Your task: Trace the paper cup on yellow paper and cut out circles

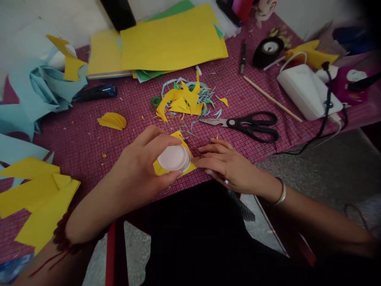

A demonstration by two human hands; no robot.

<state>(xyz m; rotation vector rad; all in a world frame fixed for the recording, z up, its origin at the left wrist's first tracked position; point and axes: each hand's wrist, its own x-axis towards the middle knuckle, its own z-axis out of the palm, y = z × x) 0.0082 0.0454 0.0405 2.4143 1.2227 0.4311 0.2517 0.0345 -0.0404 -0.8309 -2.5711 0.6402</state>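
Note:
My left hand [143, 167] is closed round a white round lid [173, 158], pressing it flat onto a small piece of yellow paper [179, 137] near the table's front edge. My right hand [228, 161] lies just right of the lid with its fingers pinched on a thin dark pencil [193, 149], the tip touching the paper beside the lid's rim. A metal bangle sits on my right wrist.
Black scissors [253, 124] lie right of the hands. A heap of yellow, green and blue paper scraps [183, 99] is behind them. Yellow sheets [172, 39] are stacked at the back, more at the left edge [35, 198]. A white box [308, 91], tape roll [268, 49] and wooden stick [272, 99] are at right.

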